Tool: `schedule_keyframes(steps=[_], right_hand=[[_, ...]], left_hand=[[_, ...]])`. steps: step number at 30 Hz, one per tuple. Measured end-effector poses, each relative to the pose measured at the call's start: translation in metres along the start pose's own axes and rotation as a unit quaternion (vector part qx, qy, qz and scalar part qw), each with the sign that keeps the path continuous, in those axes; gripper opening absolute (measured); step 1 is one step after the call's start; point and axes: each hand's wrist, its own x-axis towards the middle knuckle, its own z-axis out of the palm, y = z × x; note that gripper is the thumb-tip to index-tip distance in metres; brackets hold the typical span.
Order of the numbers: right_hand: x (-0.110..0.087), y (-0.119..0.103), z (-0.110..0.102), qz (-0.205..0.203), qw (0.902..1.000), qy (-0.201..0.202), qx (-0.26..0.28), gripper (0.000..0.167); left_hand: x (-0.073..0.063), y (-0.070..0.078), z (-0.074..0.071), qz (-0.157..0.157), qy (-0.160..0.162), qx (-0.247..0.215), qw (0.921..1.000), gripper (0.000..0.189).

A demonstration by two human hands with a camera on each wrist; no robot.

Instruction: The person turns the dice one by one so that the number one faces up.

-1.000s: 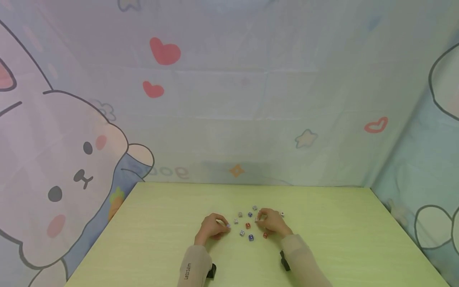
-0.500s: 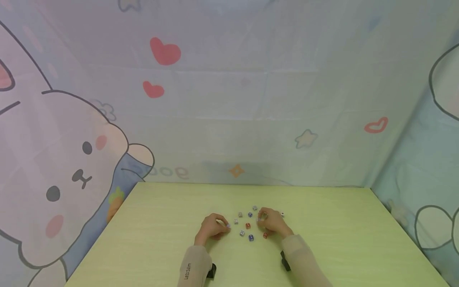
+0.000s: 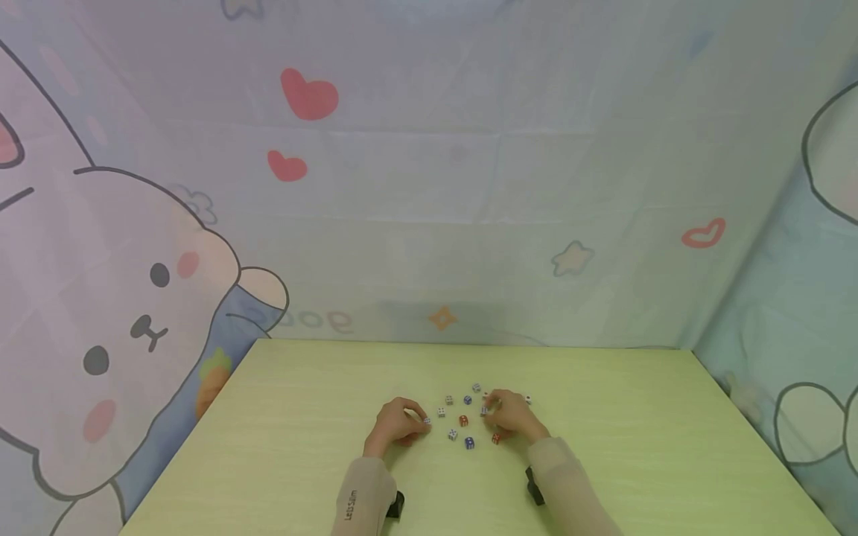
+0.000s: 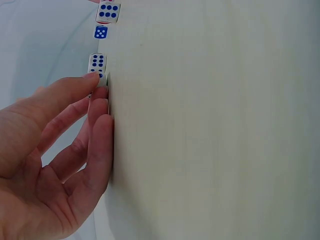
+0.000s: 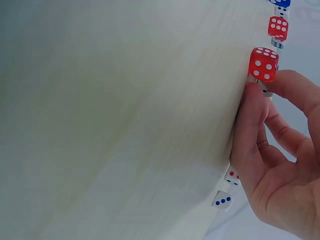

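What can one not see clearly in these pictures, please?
Left wrist: held white die, partly covered by left hand.
Right wrist: pinched white die, mostly hidden by the nearer red die and right hand.
Right wrist: blue die, cut off by top edge.
Head: pips of the farthest white die, too small to count.

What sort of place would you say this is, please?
It looks like an indoor tabletop set up for a staged activity, though I can't tell the room beyond. A plain table holds scattered dice, and a cartoon-printed cloth hangs behind it like a backdrop.
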Motion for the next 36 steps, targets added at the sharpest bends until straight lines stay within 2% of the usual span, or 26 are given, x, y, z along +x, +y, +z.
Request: schedule_keyframes(steps=[19, 36], right_hand=[[-0.0018, -0.0014, -0.0008, 0.004, 0.9999, 0.001, 0.011, 0.013], [-0.0005, 0.0001, 0.0003, -0.037, 0.9993, 0.01, -0.001, 0.014]], left_hand=[[0.0017, -0.0007, 0.0002, -0.008, -0.001, -0.001, 1.0, 0.014], [0.0003, 0.0006, -0.0011, -0.008, -0.001, 0.002, 1.0, 0.013]])
